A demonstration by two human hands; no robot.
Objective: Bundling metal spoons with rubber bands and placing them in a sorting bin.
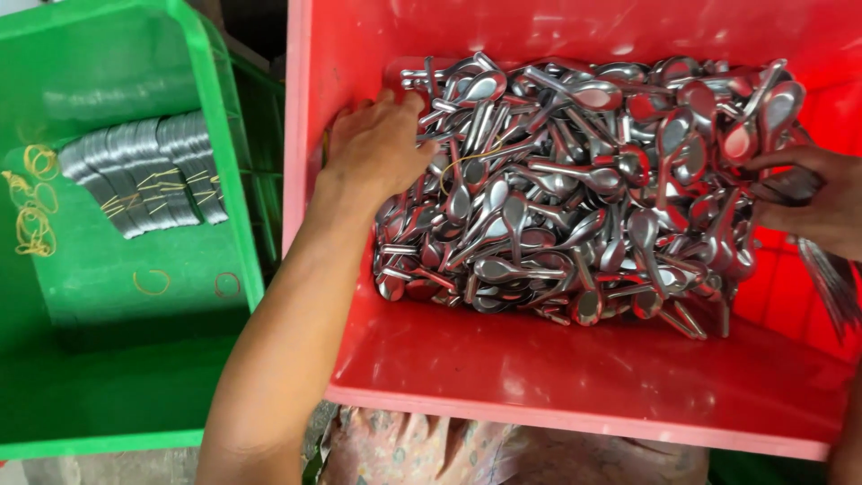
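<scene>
Steel spoons (575, 189) heaped between both hands, touching each.

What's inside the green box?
Inside the green crate lie bundled stacks of flat metal spoons tied with rubber bands, plus loose yellow rubber bands on its floor. Whatever lies beneath the stacks is covered.

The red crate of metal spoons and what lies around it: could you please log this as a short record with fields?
Red crate: holds a loose heap of metal spoons.
Left hand: resting on the heap's left edge, fingers spread.
Right hand: at the heap's right edge, holding a stack of spoons.
Green crate: bundled spoons in rows, loose rubber bands beside them.
</scene>
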